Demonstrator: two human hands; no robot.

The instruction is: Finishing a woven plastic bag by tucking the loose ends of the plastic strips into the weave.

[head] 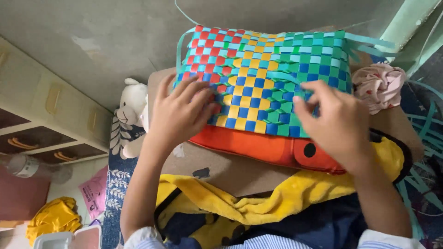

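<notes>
A woven mat of plastic strips (263,69) in red, yellow, blue, green and teal lies on an orange cushion (258,146), which rests on a brown cardboard sheet (221,168). My left hand (180,115) lies flat on the mat's near left part, fingers spread over the red and blue squares. My right hand (334,122) presses on the near right part, fingertips on the green and blue weave. Loose teal strip ends (369,44) stick out at the mat's far right edge.
A white plush toy (131,108) lies left of the cardboard. A crumpled pink cloth (378,85) sits at the right. A yellow and dark blanket (258,205) covers my lap. Wooden shelves (41,120) stand at left, with a yellow cloth (53,216) and loose teal strips (424,138) on the floor.
</notes>
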